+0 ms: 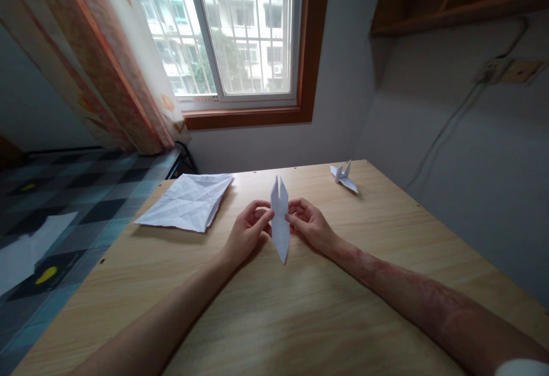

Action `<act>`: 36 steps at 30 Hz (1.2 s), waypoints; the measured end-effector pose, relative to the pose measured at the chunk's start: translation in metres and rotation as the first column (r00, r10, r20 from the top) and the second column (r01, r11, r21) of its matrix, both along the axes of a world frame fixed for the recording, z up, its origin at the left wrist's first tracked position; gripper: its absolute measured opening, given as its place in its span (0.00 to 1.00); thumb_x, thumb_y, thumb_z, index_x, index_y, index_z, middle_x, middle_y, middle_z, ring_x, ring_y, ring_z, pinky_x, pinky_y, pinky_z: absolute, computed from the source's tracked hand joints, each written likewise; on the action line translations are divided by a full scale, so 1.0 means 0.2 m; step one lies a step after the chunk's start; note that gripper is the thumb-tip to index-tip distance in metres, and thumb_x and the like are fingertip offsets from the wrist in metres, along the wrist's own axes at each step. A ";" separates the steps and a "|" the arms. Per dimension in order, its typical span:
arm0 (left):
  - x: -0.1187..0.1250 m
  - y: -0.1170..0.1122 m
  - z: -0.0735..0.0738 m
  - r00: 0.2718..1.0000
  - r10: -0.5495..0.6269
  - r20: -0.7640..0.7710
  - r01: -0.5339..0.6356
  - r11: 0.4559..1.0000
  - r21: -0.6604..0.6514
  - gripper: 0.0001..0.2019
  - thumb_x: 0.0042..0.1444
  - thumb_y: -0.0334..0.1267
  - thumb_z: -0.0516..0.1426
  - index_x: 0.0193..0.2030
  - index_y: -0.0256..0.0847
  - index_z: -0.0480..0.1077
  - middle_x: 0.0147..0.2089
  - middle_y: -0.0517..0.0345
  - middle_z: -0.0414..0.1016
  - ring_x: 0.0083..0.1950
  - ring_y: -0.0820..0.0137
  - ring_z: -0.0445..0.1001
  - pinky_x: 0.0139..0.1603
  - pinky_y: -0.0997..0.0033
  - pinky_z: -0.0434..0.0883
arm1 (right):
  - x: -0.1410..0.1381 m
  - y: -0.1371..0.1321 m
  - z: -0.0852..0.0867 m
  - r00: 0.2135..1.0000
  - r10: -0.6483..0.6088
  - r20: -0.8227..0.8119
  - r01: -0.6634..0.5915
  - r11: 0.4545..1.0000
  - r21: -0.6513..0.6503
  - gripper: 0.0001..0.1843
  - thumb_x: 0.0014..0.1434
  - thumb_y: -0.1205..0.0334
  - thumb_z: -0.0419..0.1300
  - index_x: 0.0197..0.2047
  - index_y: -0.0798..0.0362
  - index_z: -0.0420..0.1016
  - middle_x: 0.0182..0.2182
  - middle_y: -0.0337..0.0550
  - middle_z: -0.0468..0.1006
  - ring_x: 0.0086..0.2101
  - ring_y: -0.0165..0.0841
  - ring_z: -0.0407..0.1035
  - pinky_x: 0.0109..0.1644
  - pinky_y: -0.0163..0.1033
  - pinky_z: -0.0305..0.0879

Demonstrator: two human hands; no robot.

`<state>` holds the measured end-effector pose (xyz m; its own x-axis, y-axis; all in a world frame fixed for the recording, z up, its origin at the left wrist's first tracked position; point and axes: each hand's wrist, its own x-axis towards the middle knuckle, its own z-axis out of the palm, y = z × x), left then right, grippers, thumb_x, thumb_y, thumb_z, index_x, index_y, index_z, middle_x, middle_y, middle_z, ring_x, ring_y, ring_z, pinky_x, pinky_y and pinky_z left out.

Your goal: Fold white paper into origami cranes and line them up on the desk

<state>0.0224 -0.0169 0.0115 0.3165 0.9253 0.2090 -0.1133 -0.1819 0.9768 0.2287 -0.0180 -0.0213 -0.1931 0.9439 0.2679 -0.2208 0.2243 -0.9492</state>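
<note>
Both hands, left hand point(250, 228) and right hand point(309, 224), pinch a narrow folded paper point(280, 221) at frame centre, fingers closed on its edges. It stands above the bench point(274, 307). A creased sheet point(187, 200) lies left of it.

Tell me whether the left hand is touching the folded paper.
Touching. The head view shows the left hand pinching the left edge of the folded paper, with no gap.

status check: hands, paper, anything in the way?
Left hand and right hand both pinch the folded paper at its middle, two points up. Creased sheet lies left, finished crane far right; both apart from hands.
</note>
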 end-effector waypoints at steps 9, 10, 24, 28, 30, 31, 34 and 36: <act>-0.01 0.00 -0.01 0.997 0.079 0.004 -0.079 0.996 0.029 0.21 0.60 0.52 0.72 0.47 0.42 0.71 0.38 0.60 0.82 0.31 0.72 0.78 0.33 0.74 0.74 | 0.02 -0.03 0.03 0.997 0.080 0.001 -0.080 0.997 0.008 0.17 0.64 0.53 0.72 0.51 0.49 0.76 0.41 0.40 0.82 0.32 0.31 0.74 0.40 0.40 0.71; -0.01 0.00 -0.01 0.996 0.085 -0.002 -0.085 0.996 0.036 0.21 0.60 0.52 0.72 0.45 0.42 0.71 0.37 0.60 0.82 0.31 0.72 0.78 0.33 0.74 0.74 | 0.02 -0.03 0.03 0.996 0.084 0.007 -0.084 0.996 0.013 0.17 0.63 0.53 0.72 0.52 0.49 0.75 0.42 0.40 0.81 0.32 0.31 0.74 0.40 0.40 0.71; -0.01 0.01 0.00 0.995 0.098 0.016 -0.098 0.995 0.022 0.19 0.60 0.50 0.72 0.44 0.40 0.74 0.36 0.58 0.83 0.32 0.69 0.80 0.34 0.71 0.78 | 0.03 -0.04 0.05 0.987 0.134 0.084 -0.140 0.988 0.066 0.24 0.61 0.60 0.73 0.58 0.46 0.72 0.47 0.40 0.79 0.36 0.31 0.74 0.43 0.38 0.70; 0.00 0.01 0.00 0.995 0.100 -0.011 -0.100 0.994 0.045 0.18 0.59 0.50 0.73 0.43 0.39 0.75 0.33 0.59 0.82 0.30 0.70 0.79 0.33 0.72 0.76 | 0.01 -0.04 0.03 0.993 0.069 0.099 -0.078 0.993 0.090 0.32 0.60 0.57 0.76 0.63 0.44 0.69 0.49 0.41 0.79 0.34 0.30 0.75 0.40 0.37 0.72; 0.00 0.00 0.00 0.995 0.095 -0.023 -0.093 0.994 0.055 0.18 0.59 0.50 0.72 0.43 0.39 0.76 0.34 0.59 0.82 0.31 0.70 0.79 0.34 0.72 0.76 | 0.00 -0.04 0.02 0.993 0.005 0.120 -0.020 0.993 0.120 0.41 0.60 0.58 0.76 0.71 0.39 0.63 0.53 0.42 0.78 0.34 0.29 0.75 0.40 0.38 0.74; 0.00 0.00 0.00 0.995 0.094 -0.028 -0.092 0.994 0.059 0.17 0.59 0.50 0.72 0.43 0.39 0.76 0.34 0.58 0.83 0.31 0.70 0.79 0.34 0.72 0.76 | 0.00 -0.05 0.02 0.990 -0.029 0.136 0.009 0.989 0.146 0.44 0.60 0.59 0.76 0.74 0.37 0.61 0.56 0.42 0.77 0.35 0.29 0.75 0.41 0.38 0.75; 0.00 0.00 0.00 0.995 0.094 -0.032 -0.092 0.994 0.067 0.16 0.60 0.49 0.72 0.43 0.40 0.77 0.34 0.58 0.83 0.32 0.70 0.79 0.34 0.72 0.76 | 0.00 -0.06 0.01 0.975 -0.092 0.201 0.041 0.968 0.247 0.35 0.64 0.61 0.73 0.71 0.36 0.71 0.58 0.44 0.76 0.37 0.31 0.75 0.45 0.41 0.78; 0.00 0.01 0.00 0.995 0.097 -0.030 -0.095 0.993 0.064 0.15 0.60 0.48 0.71 0.43 0.40 0.77 0.34 0.58 0.83 0.33 0.69 0.80 0.35 0.72 0.76 | 0.00 -0.06 0.02 0.968 -0.081 0.236 0.012 0.960 0.280 0.21 0.66 0.62 0.70 0.61 0.40 0.81 0.55 0.44 0.76 0.38 0.31 0.74 0.46 0.41 0.77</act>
